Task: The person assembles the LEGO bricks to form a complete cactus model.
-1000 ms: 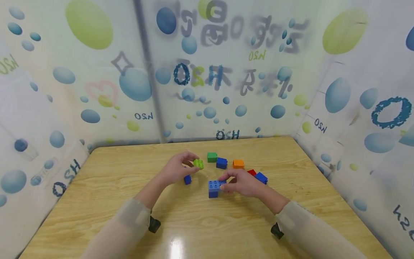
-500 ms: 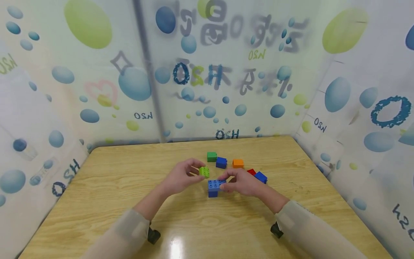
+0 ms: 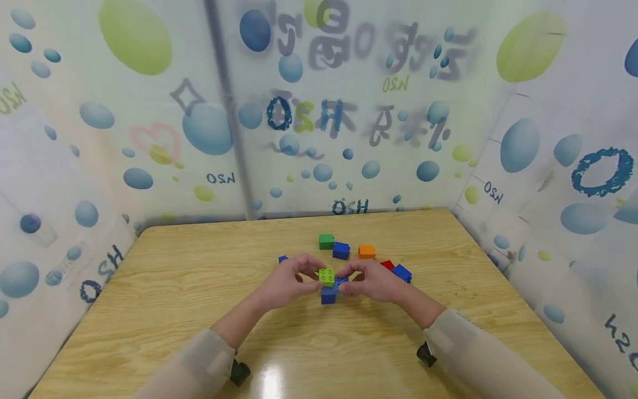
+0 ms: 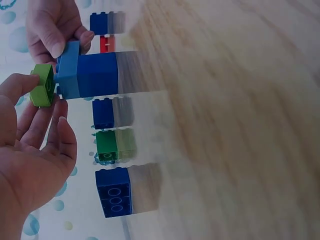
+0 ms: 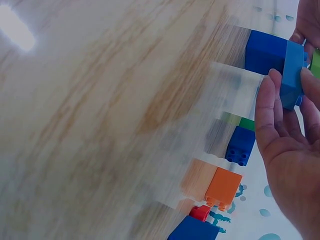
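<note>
My left hand [image 3: 288,284] pinches a lime-green toy brick [image 3: 326,276] between thumb and fingers. That brick is over the left end of a light blue brick [image 4: 69,70], its underside close to the studs; whether they touch I cannot tell. The light blue brick lies on top of a darker blue brick [image 3: 328,298] that stands on the table, and its right part overhangs. My right hand [image 3: 375,281] grips this overhanging end between thumb and fingers. In the right wrist view, the lime-green brick [image 5: 315,63] is mostly cut off by the frame edge.
Behind the hands on the wooden table [image 3: 199,266] lie a green brick [image 3: 326,241], a blue brick [image 3: 341,250] and an orange brick [image 3: 366,252]. A red brick [image 3: 387,265] and another blue brick [image 3: 401,273] lie beyond the right hand. One more blue brick [image 4: 114,192] is partly hidden behind the left hand.
My left hand has carried the lime-green brick rightward and toward me, from left of the stack to above the light blue brick. My right hand has stayed in place.
</note>
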A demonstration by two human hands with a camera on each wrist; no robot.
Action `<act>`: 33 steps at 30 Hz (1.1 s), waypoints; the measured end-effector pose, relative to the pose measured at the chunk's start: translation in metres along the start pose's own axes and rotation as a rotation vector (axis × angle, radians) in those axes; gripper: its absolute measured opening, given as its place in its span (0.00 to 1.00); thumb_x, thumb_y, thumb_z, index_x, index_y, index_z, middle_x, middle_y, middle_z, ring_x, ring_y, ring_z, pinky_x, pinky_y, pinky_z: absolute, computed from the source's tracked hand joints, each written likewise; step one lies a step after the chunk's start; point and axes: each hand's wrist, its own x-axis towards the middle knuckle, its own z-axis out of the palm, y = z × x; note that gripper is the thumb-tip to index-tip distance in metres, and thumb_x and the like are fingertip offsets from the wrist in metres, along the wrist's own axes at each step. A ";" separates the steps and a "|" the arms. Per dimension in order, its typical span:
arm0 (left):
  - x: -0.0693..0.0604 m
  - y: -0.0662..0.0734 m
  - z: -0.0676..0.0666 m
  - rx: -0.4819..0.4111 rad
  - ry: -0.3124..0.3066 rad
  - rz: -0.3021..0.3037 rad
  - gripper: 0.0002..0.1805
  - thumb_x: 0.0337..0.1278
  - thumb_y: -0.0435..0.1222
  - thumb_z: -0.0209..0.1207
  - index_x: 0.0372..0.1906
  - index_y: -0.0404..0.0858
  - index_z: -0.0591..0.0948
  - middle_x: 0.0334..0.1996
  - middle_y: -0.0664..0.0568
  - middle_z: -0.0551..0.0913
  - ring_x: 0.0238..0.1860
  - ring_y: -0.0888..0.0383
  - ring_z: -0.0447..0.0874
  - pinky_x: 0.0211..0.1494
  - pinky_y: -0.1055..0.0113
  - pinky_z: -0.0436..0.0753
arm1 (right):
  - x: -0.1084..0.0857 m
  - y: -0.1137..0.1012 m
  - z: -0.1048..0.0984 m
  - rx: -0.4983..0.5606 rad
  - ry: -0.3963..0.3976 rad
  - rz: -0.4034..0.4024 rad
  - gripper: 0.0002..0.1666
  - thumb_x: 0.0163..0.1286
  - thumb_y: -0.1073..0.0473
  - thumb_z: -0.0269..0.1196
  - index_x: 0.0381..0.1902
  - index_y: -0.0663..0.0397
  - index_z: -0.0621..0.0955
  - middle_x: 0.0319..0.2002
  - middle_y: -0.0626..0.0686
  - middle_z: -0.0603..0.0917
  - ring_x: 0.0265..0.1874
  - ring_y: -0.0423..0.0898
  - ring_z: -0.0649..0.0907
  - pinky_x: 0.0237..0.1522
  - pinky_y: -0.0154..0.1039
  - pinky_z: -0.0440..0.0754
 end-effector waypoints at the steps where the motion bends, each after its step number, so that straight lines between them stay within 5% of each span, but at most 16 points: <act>1: 0.000 0.000 0.001 -0.002 0.000 -0.002 0.17 0.72 0.40 0.72 0.61 0.47 0.86 0.57 0.53 0.89 0.55 0.56 0.87 0.54 0.63 0.85 | 0.000 0.000 0.000 0.002 -0.001 -0.001 0.17 0.78 0.58 0.71 0.60 0.57 0.85 0.53 0.54 0.87 0.43 0.50 0.92 0.51 0.44 0.93; 16: -0.001 -0.003 0.005 -0.018 -0.035 -0.002 0.21 0.72 0.42 0.72 0.66 0.47 0.85 0.63 0.52 0.88 0.56 0.55 0.89 0.55 0.61 0.89 | 0.000 0.002 0.000 -0.007 -0.002 -0.014 0.17 0.78 0.57 0.71 0.60 0.56 0.85 0.53 0.53 0.87 0.43 0.51 0.92 0.51 0.45 0.93; 33: 0.002 -0.002 0.011 0.014 -0.009 -0.036 0.19 0.73 0.46 0.71 0.64 0.53 0.88 0.63 0.56 0.89 0.54 0.56 0.87 0.48 0.62 0.89 | -0.001 0.001 0.001 -0.015 0.005 -0.012 0.18 0.78 0.57 0.71 0.61 0.56 0.85 0.54 0.53 0.87 0.44 0.50 0.92 0.52 0.44 0.93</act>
